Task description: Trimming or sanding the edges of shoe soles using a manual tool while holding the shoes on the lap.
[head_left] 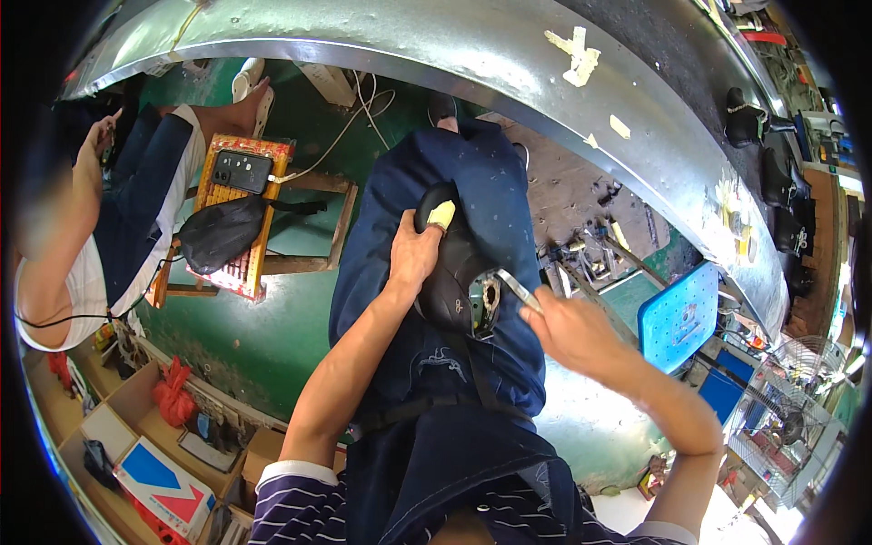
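Observation:
A black shoe (451, 272) lies on my lap over a dark blue apron (368, 272). Its toe end points away from me. At the near end, a hard form with a round hole and greenish sides (488, 300) shows in the shoe's opening. My left hand (415, 254) grips the shoe by its left side near the toe, with a yellow cover on the thumb. Closed around a silvery metal hand tool (520, 291), my right hand (577, 331) is just right of the opening. The tool's curved end is at the opening's edge; its exact kind is unclear.
A metal-edged bench (509, 68) curves across the far side, with black shoes (779, 177) at right. To the left, a seated person (91, 218) is beside a stool carrying a phone (242, 171) and black pouch (222, 234). A blue plastic stool (677, 318) stands right.

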### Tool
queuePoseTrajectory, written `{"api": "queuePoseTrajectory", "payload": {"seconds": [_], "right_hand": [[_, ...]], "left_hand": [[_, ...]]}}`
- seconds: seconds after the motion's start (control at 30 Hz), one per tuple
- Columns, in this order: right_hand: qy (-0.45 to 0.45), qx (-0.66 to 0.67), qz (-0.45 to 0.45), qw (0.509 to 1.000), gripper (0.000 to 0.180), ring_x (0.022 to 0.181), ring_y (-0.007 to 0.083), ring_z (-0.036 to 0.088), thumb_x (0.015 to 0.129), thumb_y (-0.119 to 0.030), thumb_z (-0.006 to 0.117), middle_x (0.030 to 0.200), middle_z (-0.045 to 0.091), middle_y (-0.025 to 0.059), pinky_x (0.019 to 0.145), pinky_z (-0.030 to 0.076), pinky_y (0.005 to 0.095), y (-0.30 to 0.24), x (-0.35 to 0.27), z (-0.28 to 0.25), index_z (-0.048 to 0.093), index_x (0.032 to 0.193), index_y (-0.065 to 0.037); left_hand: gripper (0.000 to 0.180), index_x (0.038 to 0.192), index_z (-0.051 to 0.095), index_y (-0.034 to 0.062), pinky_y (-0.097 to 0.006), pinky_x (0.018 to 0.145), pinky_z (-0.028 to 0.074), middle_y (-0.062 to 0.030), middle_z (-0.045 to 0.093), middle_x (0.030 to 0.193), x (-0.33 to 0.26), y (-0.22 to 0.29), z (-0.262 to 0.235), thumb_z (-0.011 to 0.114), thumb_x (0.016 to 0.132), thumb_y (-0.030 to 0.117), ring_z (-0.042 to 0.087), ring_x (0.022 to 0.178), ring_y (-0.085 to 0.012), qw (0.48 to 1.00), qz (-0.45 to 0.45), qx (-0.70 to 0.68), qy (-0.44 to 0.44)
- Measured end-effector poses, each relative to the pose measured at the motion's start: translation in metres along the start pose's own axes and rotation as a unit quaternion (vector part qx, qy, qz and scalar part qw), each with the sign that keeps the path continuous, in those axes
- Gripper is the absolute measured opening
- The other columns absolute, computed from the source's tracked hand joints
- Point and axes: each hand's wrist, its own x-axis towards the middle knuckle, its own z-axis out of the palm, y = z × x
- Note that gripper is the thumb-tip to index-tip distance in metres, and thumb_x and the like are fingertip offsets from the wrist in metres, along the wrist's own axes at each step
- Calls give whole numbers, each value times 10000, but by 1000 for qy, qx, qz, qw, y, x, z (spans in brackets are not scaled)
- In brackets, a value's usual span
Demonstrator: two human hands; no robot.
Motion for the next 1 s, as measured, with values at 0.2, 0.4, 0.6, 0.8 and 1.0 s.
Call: {"api": "queuePoseTrajectory", "payload": {"seconds": [0.2,0.4,0.6,0.8,1.0], "right_hand": [[-96,294,102,946,310,666,243,688,1062,-303,505,745,671,111,621,518,372,-19,-35,-17,577,999,-9],[-212,396,124,885,287,697,211,705,1073,-223,472,796,687,118,659,554,354,-37,-106,-56,590,1117,35],[52,527,168,831,354,791,145,683,1087,-212,454,923,700,91,634,541,277,8,-91,3,565,1302,46],[151,572,187,784,390,714,92,625,1086,-263,480,847,662,42,591,465,238,37,-42,38,581,1350,6],[243,539,81,802,283,737,76,632,1051,-184,577,846,684,34,671,526,240,21,20,37,657,1269,-23]], "left_hand": [[559,1343,549,-5,-404,989,485,-280,669,1211,-1,-4,4,625,875,290,639,1164,-392,1000,-7,0,-15],[585,1391,542,-23,-393,1016,482,-251,659,1269,28,-15,3,606,914,310,643,1181,-339,997,-59,-35,20],[507,1425,501,-28,-348,890,563,-171,675,1225,22,0,-5,470,986,224,698,1030,-236,983,-78,-152,-67],[441,1236,654,17,-322,807,580,-111,712,1088,-15,68,-21,380,1084,326,706,913,-179,943,-18,-323,-76],[510,1518,450,99,-326,1146,383,-70,555,1457,-22,93,-28,530,1047,280,496,1362,-191,894,94,-371,-235]]}}
